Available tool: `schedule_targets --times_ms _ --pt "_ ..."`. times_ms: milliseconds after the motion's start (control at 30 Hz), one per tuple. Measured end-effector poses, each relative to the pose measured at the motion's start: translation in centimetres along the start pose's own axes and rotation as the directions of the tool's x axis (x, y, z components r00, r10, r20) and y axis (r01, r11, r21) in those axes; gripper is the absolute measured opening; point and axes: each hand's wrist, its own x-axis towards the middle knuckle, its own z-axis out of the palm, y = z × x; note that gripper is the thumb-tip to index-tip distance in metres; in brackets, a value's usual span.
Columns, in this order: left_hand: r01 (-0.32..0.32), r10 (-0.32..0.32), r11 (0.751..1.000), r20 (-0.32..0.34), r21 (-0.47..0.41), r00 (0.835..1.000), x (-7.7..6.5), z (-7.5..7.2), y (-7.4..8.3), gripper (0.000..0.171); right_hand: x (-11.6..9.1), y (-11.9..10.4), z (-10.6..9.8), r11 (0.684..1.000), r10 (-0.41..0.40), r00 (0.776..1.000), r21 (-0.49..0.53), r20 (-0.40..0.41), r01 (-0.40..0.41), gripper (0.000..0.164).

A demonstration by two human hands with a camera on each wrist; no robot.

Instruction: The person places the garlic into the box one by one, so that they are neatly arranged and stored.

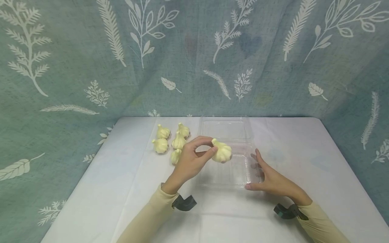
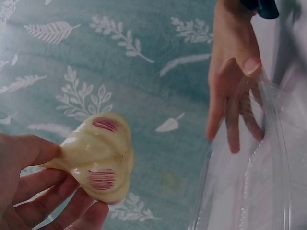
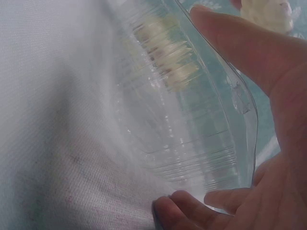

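My left hand holds a pale garlic bulb by its stem between thumb and fingers, above the clear plastic box. Purple-pink streaks mark the bulb in the left wrist view. Spread and fairly straight, the fingers of my right hand rest along the right wall of the box, the thumb at its front corner. In the right wrist view the thumb lies by the box's rim and the other fingers are outside the wall. The hinged lid lies folded back behind the box.
Several more garlic bulbs sit on the white tablecloth, left of the box, one partly hidden by my left hand. A blue-green curtain with white leaf prints hangs behind the table's far edge. Dark straps with mounts are on both wrists.
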Motion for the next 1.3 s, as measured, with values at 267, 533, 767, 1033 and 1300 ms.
schedule_targets --times_ms 267,533,767,1033,1300 --pt "-0.010 0.009 0.999 0.029 0.038 1.000 0.3 1.5 -0.3 0.021 0.1 -0.5 0.0 0.999 0.026 1.000 -0.022 0.002 -0.026 0.138" --pt "-0.013 0.011 0.998 0.048 0.056 0.999 0.8 2.8 -1.0 0.021 0.0 -0.5 -0.1 0.999 0.030 1.000 -0.020 0.008 -0.030 0.138" --pt "-0.017 0.012 0.997 0.077 0.074 0.997 1.2 3.8 -1.8 0.021 0.0 -0.3 -0.2 1.000 0.020 1.000 -0.018 0.008 -0.020 0.138" --pt "-0.016 0.005 0.995 0.113 0.099 0.994 1.1 5.0 -2.4 0.025 -0.1 -0.4 -0.2 1.000 0.018 1.000 -0.006 0.010 -0.018 0.138" --pt "-0.016 -0.003 0.992 0.147 0.127 0.989 0.8 6.0 -2.9 0.024 0.0 -0.2 -0.1 1.000 0.021 1.000 0.000 0.005 -0.021 0.139"
